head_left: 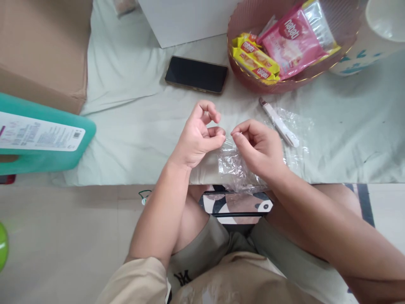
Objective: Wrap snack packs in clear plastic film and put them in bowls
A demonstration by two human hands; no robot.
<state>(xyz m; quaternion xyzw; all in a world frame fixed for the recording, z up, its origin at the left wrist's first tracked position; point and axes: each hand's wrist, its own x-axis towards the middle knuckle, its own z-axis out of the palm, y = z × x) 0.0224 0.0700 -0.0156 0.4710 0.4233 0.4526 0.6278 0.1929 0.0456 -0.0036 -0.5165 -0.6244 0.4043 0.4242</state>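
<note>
My left hand (pixel 201 134) is raised over the front of the cloth-covered table, its thumb pressed to a finger and another finger curled above. A small gap away, my right hand (pixel 261 147) pinches thumb against forefinger. Whatever lies in either pinch is too small or hidden to make out. Crumpled clear plastic wrap (pixel 234 164) lies below and between the hands, reaching the table's front edge. To the right of my right hand, a slim white tool with a dark tip (pixel 278 122) rests on more clear plastic.
Beyond the hands lies a black phone (pixel 196 74). A pink bowl (pixel 243 82) with snack packets stands at the back right, beside a white container (pixel 373 46). A white box (pixel 190 21) is behind the phone. On the left are a cardboard box (pixel 44 46) and a green jug (pixel 85 131).
</note>
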